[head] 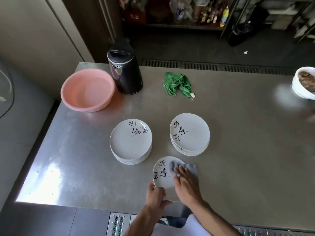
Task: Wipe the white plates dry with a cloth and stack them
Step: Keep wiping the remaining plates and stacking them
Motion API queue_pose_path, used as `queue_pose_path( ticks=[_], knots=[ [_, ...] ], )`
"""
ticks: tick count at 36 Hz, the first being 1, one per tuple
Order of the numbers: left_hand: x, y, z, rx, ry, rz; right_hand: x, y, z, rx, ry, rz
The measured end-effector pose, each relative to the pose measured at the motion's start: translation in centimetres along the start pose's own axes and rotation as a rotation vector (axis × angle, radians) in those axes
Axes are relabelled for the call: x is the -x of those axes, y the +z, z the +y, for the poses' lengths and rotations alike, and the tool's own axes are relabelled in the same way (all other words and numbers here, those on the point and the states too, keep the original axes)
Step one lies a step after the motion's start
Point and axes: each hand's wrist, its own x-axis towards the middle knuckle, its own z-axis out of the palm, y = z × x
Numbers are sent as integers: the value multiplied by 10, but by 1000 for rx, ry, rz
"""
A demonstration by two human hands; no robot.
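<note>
A white plate (163, 178) with black brush characters is held near the table's front edge. My left hand (156, 195) grips its near rim. My right hand (185, 183) presses a grey cloth (190, 167) flat on the plate's right half, and the cloth hangs over that rim. Behind it stand two stacks of the same white plates: the left stack (130, 142) and the right stack (189, 134), each several plates high.
On the steel table (247, 150), a pink basin (87, 89) and a black electric kettle (125, 70) stand at the back left. A crumpled green cloth (177, 83) lies at the back middle. A white bowl (304, 83) with food sits at the right edge.
</note>
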Motion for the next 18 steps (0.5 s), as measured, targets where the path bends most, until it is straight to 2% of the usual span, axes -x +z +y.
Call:
queue_pose_path(
  ticks=[2, 5, 7, 10, 15, 16, 18],
  knots=[
    [0, 0, 3, -62, 35, 39, -2, -1, -8, -157, 39, -28],
    [-1, 0, 9, -102, 58, -25, 6, -3, -17, -430, 9, -81],
    [-3, -2, 10, -132, 76, -52, 12, -1, -19, -488, -68, -157],
    [-4, -11, 5, -117, 94, -23, 11, -1, -17, -405, -103, -199],
    [-5, -14, 1, -165, 32, -76, -6, 4, -4, 81, -52, -64],
    [-3, -12, 1, -159, 35, -99, -8, 7, -7, 86, -60, -39],
    [2, -9, 2, -127, 49, -139, -8, 13, -17, 7, -201, -37]
  ],
)
